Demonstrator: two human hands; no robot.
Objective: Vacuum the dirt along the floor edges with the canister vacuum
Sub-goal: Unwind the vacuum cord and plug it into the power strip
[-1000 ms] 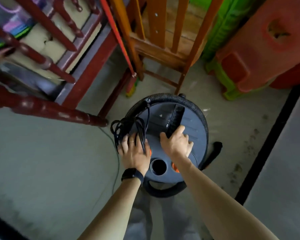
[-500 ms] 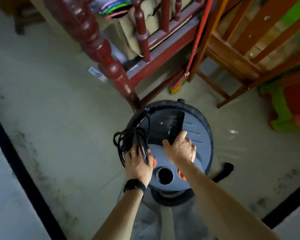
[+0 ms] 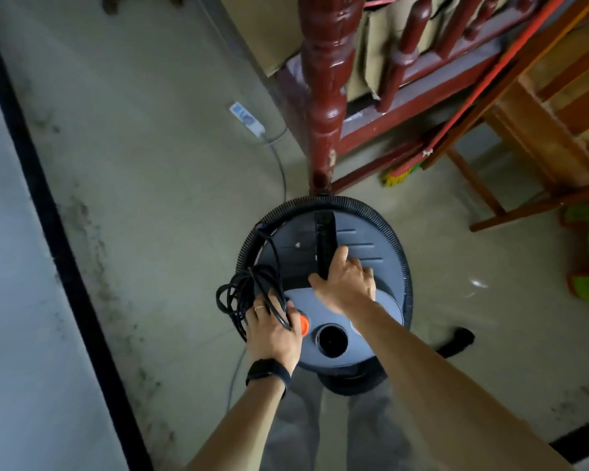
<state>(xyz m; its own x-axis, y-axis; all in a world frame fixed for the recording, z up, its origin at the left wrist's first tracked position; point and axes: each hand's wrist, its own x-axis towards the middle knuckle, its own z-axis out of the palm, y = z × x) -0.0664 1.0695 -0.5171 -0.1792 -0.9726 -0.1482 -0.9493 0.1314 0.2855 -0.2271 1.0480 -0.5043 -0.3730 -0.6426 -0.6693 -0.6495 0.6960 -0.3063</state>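
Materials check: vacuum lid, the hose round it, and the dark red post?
Vacuum lid: moulded plastic, matte grey-blue, with pressed-in ribs. Hose: black flexible plastic, likely, going by its fine corrugations. Dark red post: turned wood under glossy lacquer, probably; highlights shine and the foot looks chipped.

No text, label, brand or number is legible on anything here.
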